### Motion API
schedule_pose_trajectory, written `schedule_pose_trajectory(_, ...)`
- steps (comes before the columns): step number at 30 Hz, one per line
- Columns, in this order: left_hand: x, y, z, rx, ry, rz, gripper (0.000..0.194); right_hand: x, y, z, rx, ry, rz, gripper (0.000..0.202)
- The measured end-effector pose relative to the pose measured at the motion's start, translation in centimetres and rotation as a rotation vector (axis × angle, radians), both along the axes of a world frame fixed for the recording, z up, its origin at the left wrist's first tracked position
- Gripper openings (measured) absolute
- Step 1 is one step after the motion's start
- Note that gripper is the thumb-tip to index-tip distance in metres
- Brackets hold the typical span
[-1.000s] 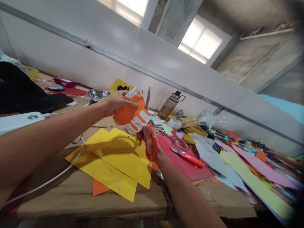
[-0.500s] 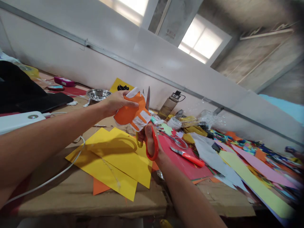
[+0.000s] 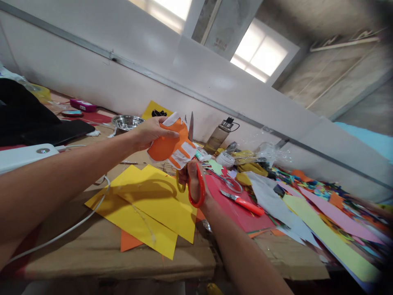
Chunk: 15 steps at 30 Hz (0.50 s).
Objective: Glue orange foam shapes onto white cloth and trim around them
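Observation:
Pinched between the thumb and fingers of my left hand (image 3: 156,132) is an orange paper cutout (image 3: 164,146) with white paper along parts of its edge. My right hand (image 3: 192,176) grips a pair of scissors (image 3: 201,186) by red and yellow handles, one blade pointing up beside the cutout's right edge. The paper lies between the blades, and part of the other blade is hidden behind it. Beneath both hands, yellow sheets (image 3: 144,209) overlap on the cardboard-covered table (image 3: 101,256).
A utility knife (image 3: 248,205) with a red handle lies on red sheets (image 3: 221,205) at right. Behind stand a metal bowl (image 3: 127,122) and a bottle (image 3: 217,137). Coloured paper strips (image 3: 331,237) and scraps spread far right. A white cable (image 3: 80,225) runs along the left.
The cutout's lower right part has shifted slightly to the right against the scissors. Both hands keep nearly the same place and hold. A dark blurred shape at the far right edge has moved.

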<state>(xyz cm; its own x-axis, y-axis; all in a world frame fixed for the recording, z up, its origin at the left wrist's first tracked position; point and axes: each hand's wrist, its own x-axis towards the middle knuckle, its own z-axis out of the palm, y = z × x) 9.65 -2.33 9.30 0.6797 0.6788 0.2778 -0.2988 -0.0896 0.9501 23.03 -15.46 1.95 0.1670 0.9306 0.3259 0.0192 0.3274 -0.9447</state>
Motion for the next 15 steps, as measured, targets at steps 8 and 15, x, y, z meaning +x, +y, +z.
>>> schedule_pose_trajectory(8,0.0,0.3,0.0,0.008,0.004,0.007,0.039,0.1,0.1,-0.1,0.02,-0.049,0.022,0.054)
schedule_pose_trajectory(15,0.0,0.2,-0.3,0.026,0.028,-0.026,0.039,0.9,0.6,-1.4,0.078,-0.165,-0.033,0.054)
